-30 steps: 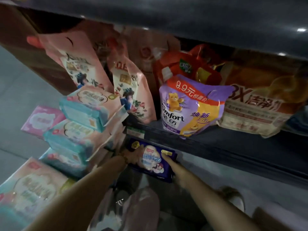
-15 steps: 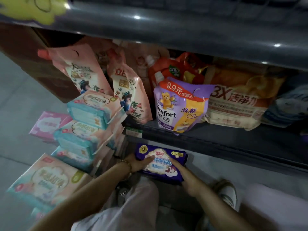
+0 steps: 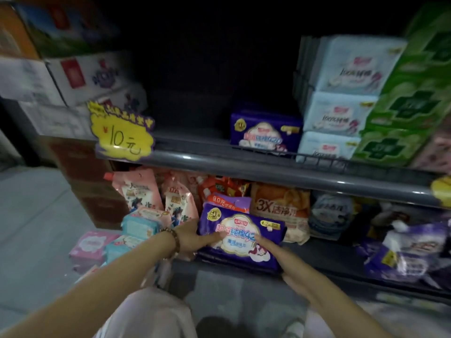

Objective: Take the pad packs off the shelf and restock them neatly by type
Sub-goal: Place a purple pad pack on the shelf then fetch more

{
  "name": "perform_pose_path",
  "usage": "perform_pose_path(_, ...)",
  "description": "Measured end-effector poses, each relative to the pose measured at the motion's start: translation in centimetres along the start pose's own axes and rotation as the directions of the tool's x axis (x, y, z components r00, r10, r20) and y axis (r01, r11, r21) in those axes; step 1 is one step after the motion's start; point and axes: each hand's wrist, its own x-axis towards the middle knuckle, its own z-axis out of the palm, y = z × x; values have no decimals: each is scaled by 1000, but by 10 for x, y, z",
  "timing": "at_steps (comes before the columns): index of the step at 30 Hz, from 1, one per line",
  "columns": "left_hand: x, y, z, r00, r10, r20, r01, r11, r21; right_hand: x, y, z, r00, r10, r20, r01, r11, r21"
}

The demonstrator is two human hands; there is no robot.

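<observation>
A purple pad pack [image 3: 240,236] is held between both hands in front of the lower shelf. My left hand [image 3: 195,236] grips its left edge, thumb on the front. My right hand [image 3: 278,250] grips its right lower side. A matching purple pack [image 3: 264,131] stands on the upper shelf [image 3: 244,164], beside stacked pale blue packs [image 3: 341,101] and green packs [image 3: 410,106]. Teal and pink pad packs [image 3: 141,223] are piled on the floor at the left, with a pink pack [image 3: 91,245] beyond them.
The lower shelf holds detergent pouches [image 3: 280,208] and pink refill bags [image 3: 139,189]. More purple packs [image 3: 412,247] lie at the lower right. A yellow price tag [image 3: 123,135] hangs on the upper shelf edge. Cardboard boxes [image 3: 80,76] stand at the upper left.
Both hands have lifted the purple pack up from near the floor to the lower shelf's height. The view has tilted up, revealing the upper shelf.
</observation>
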Motion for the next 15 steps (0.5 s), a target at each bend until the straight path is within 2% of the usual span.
perform_pose_path(3, -25, 36, -15, 974, 144, -173, -150, 988, -26, -35, -46, -6, 983, -183, -17, 179, 976, -125)
perform_pose_path(8, -55, 88, -47, 860, 303, -411, -356, 933, -58, -72, -116, -3, 889, -458, -32, 435, 862, -260)
perform_pose_path(12, -61, 116, -76, 746, 391, -539, -489, 871, -45, -82, -169, 2, 791, -611, 19, 568, 723, -392)
perform_pose_path(15, -47, 131, -99, 677, 449, -583, -552, 834, 0, -77, -212, 5, 678, -729, 95, 681, 575, -453)
